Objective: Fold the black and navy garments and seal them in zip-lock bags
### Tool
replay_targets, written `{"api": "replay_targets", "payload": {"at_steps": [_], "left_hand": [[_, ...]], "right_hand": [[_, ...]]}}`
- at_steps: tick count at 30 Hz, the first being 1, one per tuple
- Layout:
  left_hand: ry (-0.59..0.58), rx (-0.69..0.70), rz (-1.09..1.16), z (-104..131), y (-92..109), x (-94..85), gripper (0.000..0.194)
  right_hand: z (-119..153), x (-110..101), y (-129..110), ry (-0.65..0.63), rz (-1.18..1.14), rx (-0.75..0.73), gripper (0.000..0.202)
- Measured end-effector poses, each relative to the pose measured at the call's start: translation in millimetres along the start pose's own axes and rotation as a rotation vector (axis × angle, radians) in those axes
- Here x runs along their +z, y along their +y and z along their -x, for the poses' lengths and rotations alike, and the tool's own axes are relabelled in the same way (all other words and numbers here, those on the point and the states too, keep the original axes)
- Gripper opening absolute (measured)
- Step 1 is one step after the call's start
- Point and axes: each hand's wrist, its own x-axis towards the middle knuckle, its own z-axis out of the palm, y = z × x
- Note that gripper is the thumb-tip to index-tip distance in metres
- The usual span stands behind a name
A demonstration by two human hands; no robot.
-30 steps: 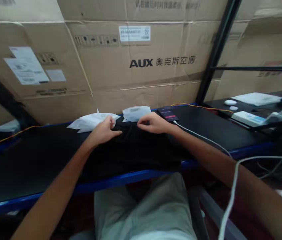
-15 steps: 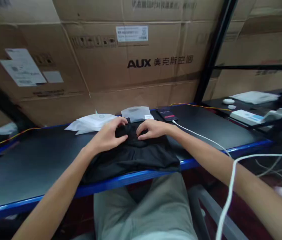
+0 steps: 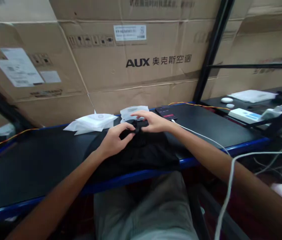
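A black cloth garment (image 3: 136, 160) lies over the front part of the dark table, its near side reaching the blue edge. My left hand (image 3: 117, 138) is closed on a bunched fold at the garment's far end, thumb and fingers around the dark cloth. Facing it, my right hand (image 3: 154, 121) grips the same raised fold between thumb and fingers, with the index finger stretched over it. What exactly lies between the fingertips is hard to make out, dark on dark.
White plastic bags (image 3: 91, 122) and a translucent packet (image 3: 132, 112) lie behind the hands. A phone (image 3: 166, 113) with a white cable (image 3: 200, 136) is at right. A large AUX cardboard box (image 3: 131, 76) stands behind. A power strip (image 3: 245, 116) sits far right.
The far end of the garment is bunched and lifted higher between my hands. My right hand has moved slightly up and away, its index finger now extended. My left hand has shifted right.
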Motion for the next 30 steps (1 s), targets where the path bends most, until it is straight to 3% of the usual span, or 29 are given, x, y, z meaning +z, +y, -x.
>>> {"api": "replay_targets", "payload": {"at_steps": [3, 5, 6, 8, 10, 12, 13, 17, 19, 24, 30], "left_hand": [[-0.211, 0.004, 0.058, 1, 4, 4.7, 0.013], [-0.364, 0.037, 0.110, 2, 6, 3.7, 0.012], [-0.383, 0.044, 0.138, 2, 6, 1.6, 0.012], [-0.301, 0.018, 0.191, 1, 5, -4.7, 0.013], [-0.138, -0.054, 0.202, -1, 2, -11.5, 0.016], [-0.015, -0.129, 0.119, -3, -3, -15.5, 0.021], [-0.013, -0.143, 0.054, -3, -7, -15.9, 0.022], [-0.278, -0.077, -0.119, 0, -20, -8.7, 0.040], [-0.355, -0.078, -0.144, 2, -25, -5.2, 0.049], [-0.372, -0.158, -0.209, 2, -28, -6.6, 0.066], [-0.431, -0.275, -0.210, 2, -31, -3.2, 0.080]], "right_hand": [[2, -4, 5, -0.085, 0.003, 0.020, 0.083], [3, -5, 6, -0.141, -0.002, 0.046, 0.080], [3, -4, 5, -0.153, -0.009, 0.049, 0.076], [1, -2, 2, -0.127, -0.046, 0.024, 0.067], [-2, 3, -5, -0.033, -0.097, -0.016, 0.057], [-5, 9, -12, 0.053, -0.130, -0.038, 0.044], [-6, 12, -16, 0.075, -0.131, -0.041, 0.038], [-6, 17, -17, -0.019, -0.039, 0.000, 0.026], [-5, 16, -11, -0.070, 0.035, 0.081, 0.022], [-3, 10, -2, -0.161, 0.110, 0.229, 0.022], [-4, 16, -19, -0.006, 0.061, 0.029, 0.036]]}}
